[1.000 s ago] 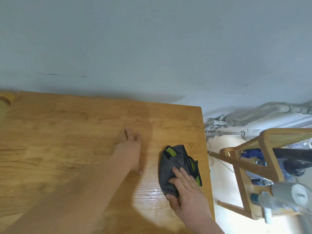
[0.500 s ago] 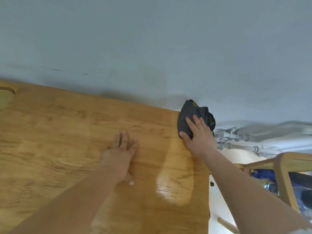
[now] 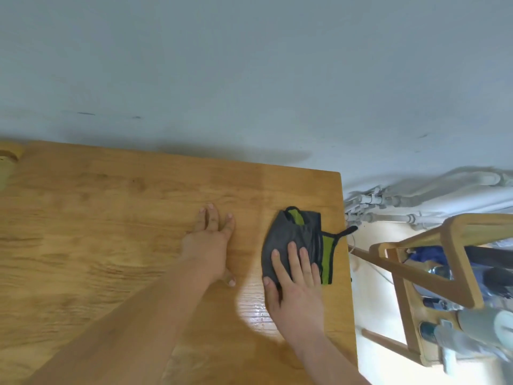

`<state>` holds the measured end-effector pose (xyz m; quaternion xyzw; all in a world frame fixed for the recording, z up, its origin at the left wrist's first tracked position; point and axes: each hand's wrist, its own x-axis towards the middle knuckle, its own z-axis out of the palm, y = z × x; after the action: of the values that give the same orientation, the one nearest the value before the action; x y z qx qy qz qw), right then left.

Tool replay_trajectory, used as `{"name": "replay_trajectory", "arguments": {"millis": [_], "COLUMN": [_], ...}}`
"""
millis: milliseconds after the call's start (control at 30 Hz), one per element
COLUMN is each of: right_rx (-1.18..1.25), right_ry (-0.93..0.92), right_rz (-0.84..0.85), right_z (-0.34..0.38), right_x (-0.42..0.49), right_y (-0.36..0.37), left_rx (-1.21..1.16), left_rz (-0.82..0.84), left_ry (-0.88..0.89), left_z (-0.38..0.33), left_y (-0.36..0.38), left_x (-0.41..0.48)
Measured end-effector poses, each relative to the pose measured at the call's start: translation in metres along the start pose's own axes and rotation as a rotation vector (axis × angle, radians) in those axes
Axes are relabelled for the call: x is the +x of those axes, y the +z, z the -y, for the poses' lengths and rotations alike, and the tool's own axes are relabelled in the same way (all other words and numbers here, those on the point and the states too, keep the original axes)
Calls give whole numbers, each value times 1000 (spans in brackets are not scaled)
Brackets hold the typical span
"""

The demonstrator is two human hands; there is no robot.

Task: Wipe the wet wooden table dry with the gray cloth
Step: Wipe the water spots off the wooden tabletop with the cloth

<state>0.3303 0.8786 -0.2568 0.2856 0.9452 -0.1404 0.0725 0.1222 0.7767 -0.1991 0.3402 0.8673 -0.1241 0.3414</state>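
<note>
The gray cloth (image 3: 291,234), with green and black trim, lies crumpled near the right edge of the wooden table (image 3: 97,218). My right hand (image 3: 294,284) presses flat on its near half, fingers straight and thumb at the cloth's left side. My left hand (image 3: 211,243) rests flat on the bare wood to the left of the cloth, fingers spread. A shiny wet patch (image 3: 255,309) glistens on the wood just in front of the cloth.
A gray wall (image 3: 249,65) runs along the table's far edge. Right of the table stands a wooden chair (image 3: 416,273) holding bottles and other items. White pipes (image 3: 402,207) run low along the wall behind it.
My right hand has pulled the cloth back from the table's far right corner toward me. The left hand has stayed planted on the wood.
</note>
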Motion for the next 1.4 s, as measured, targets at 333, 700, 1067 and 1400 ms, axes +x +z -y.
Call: {"name": "replay_trajectory", "arguments": {"millis": [333,700,1067,1400], "right_rx": [11,10,30,1228], "right_ry": [25,43,-387,529], "right_rz": [86,236,151,848], "right_z": [108,283,366,335], "right_x": [-37,166,86,33], "right_y": [27,2,37,-31], "left_rx": [-299,-490,-707,-1212], "left_rz": [-214,-266,-278,-353], "left_ry": [248,-23,-227,-63], "left_z": [97,270,345,282], "left_y": [38,55,100,91], "left_x": [-41,-74,-121,-152]}}
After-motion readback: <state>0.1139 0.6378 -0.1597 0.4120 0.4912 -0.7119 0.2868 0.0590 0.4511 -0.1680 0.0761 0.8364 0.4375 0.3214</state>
